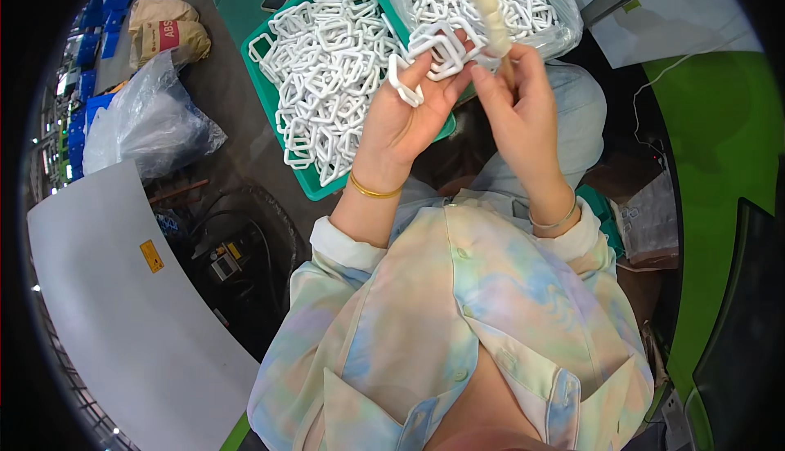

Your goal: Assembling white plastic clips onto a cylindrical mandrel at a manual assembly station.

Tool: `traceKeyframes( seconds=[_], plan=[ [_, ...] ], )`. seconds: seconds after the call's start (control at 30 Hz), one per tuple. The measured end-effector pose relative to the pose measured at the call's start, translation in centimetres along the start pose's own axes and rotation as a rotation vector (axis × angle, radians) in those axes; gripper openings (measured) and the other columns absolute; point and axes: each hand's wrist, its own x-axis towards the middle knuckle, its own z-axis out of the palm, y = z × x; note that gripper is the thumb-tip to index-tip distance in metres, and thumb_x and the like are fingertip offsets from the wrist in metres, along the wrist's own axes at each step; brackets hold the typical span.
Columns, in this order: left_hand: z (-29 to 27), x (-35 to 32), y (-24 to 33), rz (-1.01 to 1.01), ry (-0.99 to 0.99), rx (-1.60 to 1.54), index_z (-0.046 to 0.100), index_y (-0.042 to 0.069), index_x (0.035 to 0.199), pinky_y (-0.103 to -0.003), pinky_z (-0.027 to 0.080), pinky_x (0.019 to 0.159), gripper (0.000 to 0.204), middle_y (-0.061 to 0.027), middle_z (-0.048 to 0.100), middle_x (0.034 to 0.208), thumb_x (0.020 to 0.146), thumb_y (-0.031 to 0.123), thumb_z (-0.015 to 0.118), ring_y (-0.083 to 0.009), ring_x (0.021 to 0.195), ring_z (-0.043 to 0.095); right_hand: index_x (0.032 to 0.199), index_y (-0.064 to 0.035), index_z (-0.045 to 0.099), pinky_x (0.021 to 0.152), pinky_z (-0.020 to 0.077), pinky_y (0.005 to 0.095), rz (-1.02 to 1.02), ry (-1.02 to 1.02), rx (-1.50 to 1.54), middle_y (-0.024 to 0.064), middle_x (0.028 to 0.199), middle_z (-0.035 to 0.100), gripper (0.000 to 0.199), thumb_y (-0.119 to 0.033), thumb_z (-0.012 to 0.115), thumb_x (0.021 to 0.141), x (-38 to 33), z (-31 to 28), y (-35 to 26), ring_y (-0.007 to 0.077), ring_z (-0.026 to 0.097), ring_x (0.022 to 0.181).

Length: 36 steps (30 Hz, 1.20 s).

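Mid-threading step at upper centre of frame: left hand (pixel 406 116) fingers closed on a cluster of white plastic buckles (pixel 432 52), right hand (pixel 517 101) fingers pinched round a stick (pixel 486 5) stacked with buckles, next move likely needing one loop lined up over the stick's end.

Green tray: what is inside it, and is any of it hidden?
The green tray holds a loose heap of white plastic square rings. Its floor is buried under them, and the left hand, holding a few rings, covers the near right corner.
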Motion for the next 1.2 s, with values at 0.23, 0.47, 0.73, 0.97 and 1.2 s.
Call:
traceKeyframes(
  seconds=[0.23,0.47,0.73,0.97,1.2],
  plan=[
    [-0.8,0.0,-0.1,-0.02,0.008,-0.098,0.045,-0.003,0.14,-0.046,0.041,0.114,0.045,-0.0173,0.051,0.143,0.102,0.02,0.054,-0.0322,0.133,0.049,0.117,0.0012,0.06,0.062,0.0391,0.0197,-0.06,-0.175,-0.122,0.0,0.085,0.06,0.024,-0.011,0.064,0.097,-1.5,1.3,-0.9,0.0026,0.046,0.072],
    [0.8,-0.5,0.5,-0.007,-0.026,-0.132,0.047,-0.005,0.137,-0.048,0.034,0.12,0.04,-0.0202,0.051,0.143,0.102,0.013,0.052,-0.0334,0.135,0.047,0.116,-0.0005,0.058,0.067,0.0413,0.0236,0.032,-0.035,-0.12,0.0013,0.083,0.057,0.024,-0.021,0.052,0.105,-0.4,-0.4,-0.2,0.0061,0.049,0.076],
    [0.2,-0.1,0.8,-0.02,-0.124,-0.179,0.047,-0.005,0.138,-0.048,0.032,0.12,0.041,-0.0182,0.053,0.139,0.1,0.009,0.054,-0.0311,0.135,0.047,0.109,-0.0012,0.057,0.065,0.0395,0.0248,0.05,-0.005,-0.128,0.0007,0.078,0.052,0.024,-0.022,0.047,0.106,-0.7,0.0,-0.5,0.0083,0.045,0.071],
    [-0.3,0.1,0.9,-0.03,-0.159,-0.35,0.037,-0.003,0.146,-0.048,0.025,0.124,0.047,-0.0193,0.043,0.15,0.104,0.015,0.042,-0.031,0.143,0.038,0.106,-0.0027,0.058,0.064,0.0391,0.0246,0.094,-0.306,-0.074,0.0003,0.078,0.05,0.02,-0.02,0.047,0.106,-1.6,-0.6,-0.3,0.0081,0.044,0.07],
    [-0.2,0.5,1.3,-0.047,-0.087,-0.433,0.037,-0.005,0.146,-0.05,0.023,0.124,0.047,-0.0202,0.042,0.15,0.105,0.017,0.038,-0.0327,0.143,0.036,0.106,-0.003,0.059,0.065,0.0432,0.0275,0.027,-0.182,-0.222,0.0026,0.076,0.054,0.021,-0.021,0.049,0.105,-1.7,-1.1,-1.5,0.011,0.05,0.072]
  ],
)
